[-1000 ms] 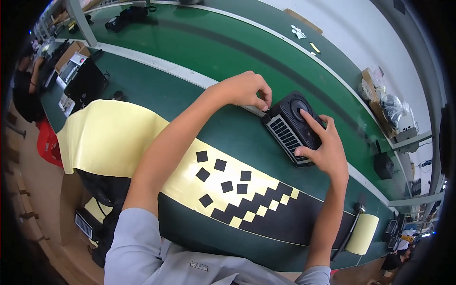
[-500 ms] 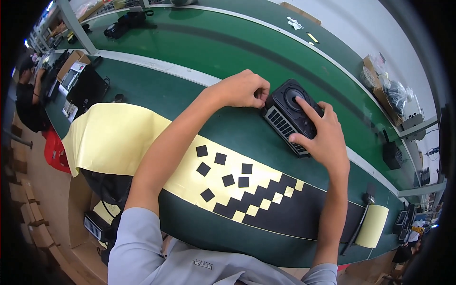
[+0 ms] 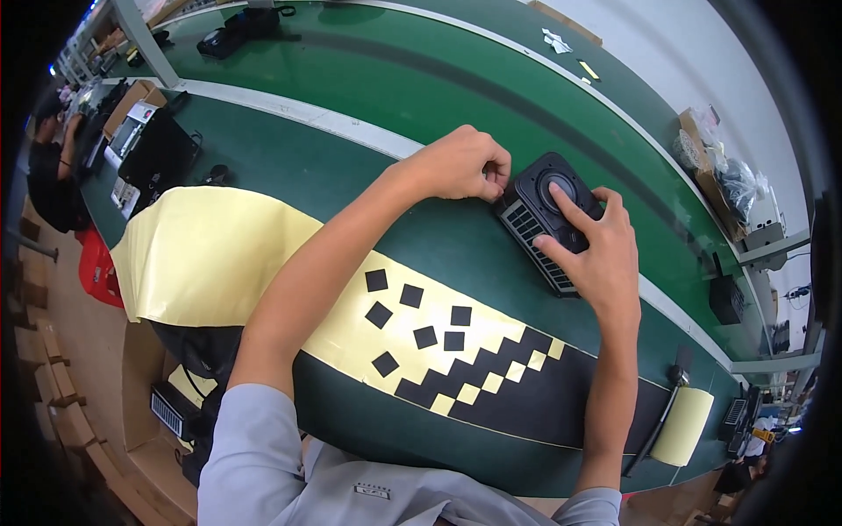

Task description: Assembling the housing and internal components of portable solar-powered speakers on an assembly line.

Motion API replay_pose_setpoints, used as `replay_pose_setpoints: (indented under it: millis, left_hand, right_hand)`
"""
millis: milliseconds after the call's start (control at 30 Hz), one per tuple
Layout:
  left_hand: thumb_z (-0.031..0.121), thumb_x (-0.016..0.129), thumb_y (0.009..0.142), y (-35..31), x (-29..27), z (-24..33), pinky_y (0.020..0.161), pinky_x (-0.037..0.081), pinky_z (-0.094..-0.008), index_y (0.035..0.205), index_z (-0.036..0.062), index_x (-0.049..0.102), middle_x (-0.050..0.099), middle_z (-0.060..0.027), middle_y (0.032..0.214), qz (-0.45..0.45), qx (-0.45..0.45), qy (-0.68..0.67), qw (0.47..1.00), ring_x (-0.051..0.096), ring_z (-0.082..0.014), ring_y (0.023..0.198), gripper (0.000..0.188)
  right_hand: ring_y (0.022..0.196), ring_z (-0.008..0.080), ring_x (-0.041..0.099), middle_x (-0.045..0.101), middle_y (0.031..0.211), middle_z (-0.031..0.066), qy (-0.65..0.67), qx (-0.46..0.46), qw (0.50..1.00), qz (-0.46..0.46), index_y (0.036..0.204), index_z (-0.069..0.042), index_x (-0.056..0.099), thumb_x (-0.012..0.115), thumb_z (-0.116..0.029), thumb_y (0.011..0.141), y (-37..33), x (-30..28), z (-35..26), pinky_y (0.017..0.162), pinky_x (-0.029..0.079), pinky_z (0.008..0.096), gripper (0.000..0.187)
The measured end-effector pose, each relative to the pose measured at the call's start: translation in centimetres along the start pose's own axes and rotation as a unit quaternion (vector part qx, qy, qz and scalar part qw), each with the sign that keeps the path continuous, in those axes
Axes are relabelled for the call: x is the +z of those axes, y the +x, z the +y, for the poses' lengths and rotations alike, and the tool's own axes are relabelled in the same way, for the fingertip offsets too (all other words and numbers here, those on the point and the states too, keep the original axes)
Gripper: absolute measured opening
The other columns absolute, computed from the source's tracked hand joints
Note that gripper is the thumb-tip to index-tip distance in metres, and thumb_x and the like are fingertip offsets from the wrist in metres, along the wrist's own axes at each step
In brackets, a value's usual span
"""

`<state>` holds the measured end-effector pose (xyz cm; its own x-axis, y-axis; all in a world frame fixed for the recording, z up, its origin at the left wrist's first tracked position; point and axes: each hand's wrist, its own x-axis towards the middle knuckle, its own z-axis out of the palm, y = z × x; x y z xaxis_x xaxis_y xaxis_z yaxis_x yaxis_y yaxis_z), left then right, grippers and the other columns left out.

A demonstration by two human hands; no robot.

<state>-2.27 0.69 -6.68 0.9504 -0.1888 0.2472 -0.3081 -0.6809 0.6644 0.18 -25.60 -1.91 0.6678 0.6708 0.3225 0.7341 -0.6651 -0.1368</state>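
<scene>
The left hand (image 3: 460, 165) pinches its fingertips together at the upper left corner of a black vented device (image 3: 551, 219), perhaps on a small pad, though that is too small to tell. The right hand (image 3: 595, 250) lies spread on the device, forefinger on its round top. The device sits right of centre on the green bench (image 3: 368, 88). Below the forearms lies a yellow backing sheet (image 3: 210, 254) bearing black squares (image 3: 412, 316). Cardboard boxes (image 3: 132, 96) stand at upper left; a yellow roll (image 3: 682, 425) at lower right.

Far left of you: open brown carton (image 3: 130, 98) on the bench | far right: clear plastic bags (image 3: 728, 180), heaped by the wall
</scene>
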Motion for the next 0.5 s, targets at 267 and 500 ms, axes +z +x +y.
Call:
replay_pose_setpoints:
  millis: [267, 500]
  left_hand:
    - [0.013, 0.076, 0.074, 0.20, 0.71, -0.21, 0.074, 0.053, -0.0367, 0.081, 0.0051, 0.072, 0.068, -0.0094, 0.077, 0.016, 0.010, -0.008, 1.000, 0.066, -0.0243, 0.079, 0.011]
    - [0.013, 0.072, 0.080, -0.01, 0.56, -0.14, 0.076, 0.053, -0.0393, 0.087, 0.0029, 0.070, 0.069, -0.0116, 0.082, 0.020, -0.001, 0.005, 1.000, 0.066, -0.0272, 0.083, 0.012]
  right_hand:
    - [0.116, 0.0379, 0.057, 0.055, 0.130, 0.0219, 0.035, -0.001, 0.999, -0.008, 0.132, -0.027, 0.072, 0.087, -0.042, 0.071, 0.31, 0.23, 1.05, 0.100, 0.047, 0.0463, 0.064]
    - [0.113, 0.0366, 0.057, 0.053, 0.133, 0.0216, 0.001, -0.023, 0.999, -0.024, 0.134, -0.028, 0.070, 0.085, -0.041, 0.074, -0.09, -0.31, 0.45, 0.099, 0.046, 0.0446, 0.063]
